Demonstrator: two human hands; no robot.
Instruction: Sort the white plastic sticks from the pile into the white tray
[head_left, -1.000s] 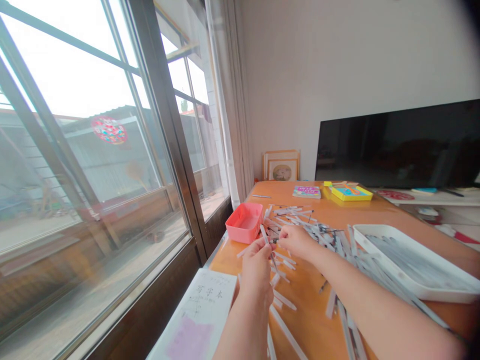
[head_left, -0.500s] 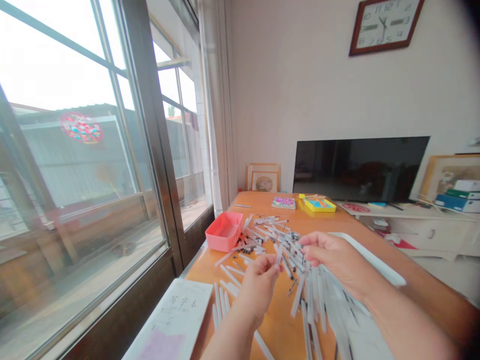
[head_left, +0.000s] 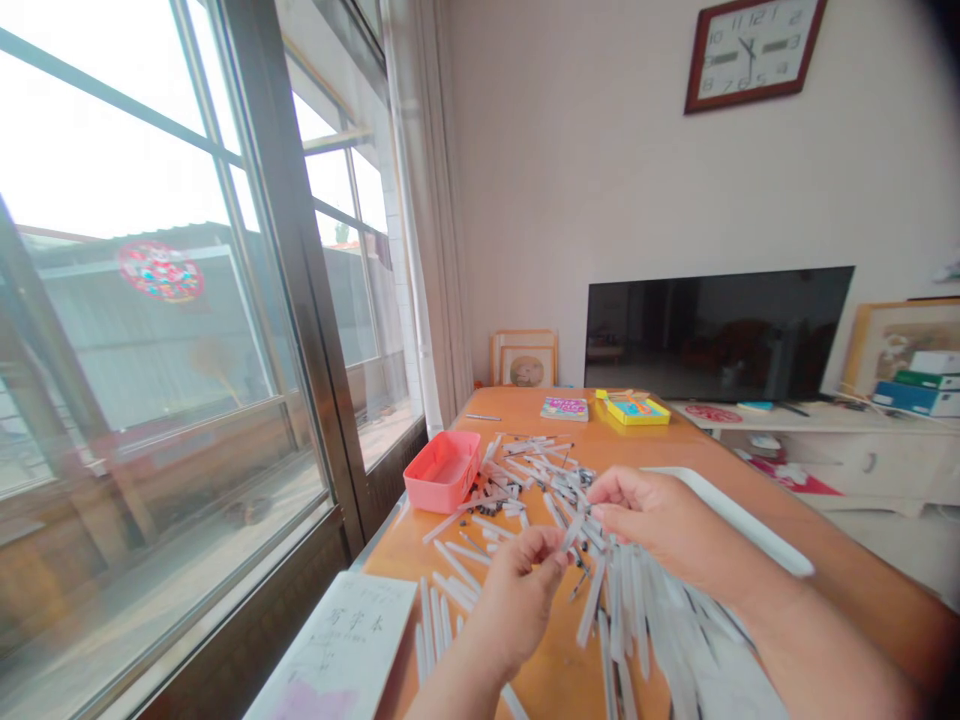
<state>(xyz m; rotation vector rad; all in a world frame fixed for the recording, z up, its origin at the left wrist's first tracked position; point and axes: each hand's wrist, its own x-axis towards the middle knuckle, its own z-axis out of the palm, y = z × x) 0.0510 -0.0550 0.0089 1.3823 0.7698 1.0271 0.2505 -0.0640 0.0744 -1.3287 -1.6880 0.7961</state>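
My left hand (head_left: 525, 600) is closed in a pinch round the lower end of a translucent white pen barrel (head_left: 574, 531), which slants up to the right. At its upper end the fingertips of my right hand (head_left: 649, 512) are pressed together; a small dark part shows there, too small to name. Beneath and around both hands lies a loose heap of similar pen parts (head_left: 540, 465), white tubes with black bits among them. More barrels (head_left: 619, 600) lie below my right hand, and a few (head_left: 435, 625) sit left of my left forearm.
A pink plastic box (head_left: 442, 475) stands left of the heap. A writing booklet (head_left: 337, 640) lies front left, and a white tray (head_left: 739, 520) sits behind my right forearm. Farther back are a small colourful booklet (head_left: 565, 408) and a yellow box (head_left: 637, 411). Glass doors (head_left: 315, 300) border the left side.
My hands have come together: the barrel in my left hand has tilted to the right and now meets my right fingertips. The view has shifted slightly.
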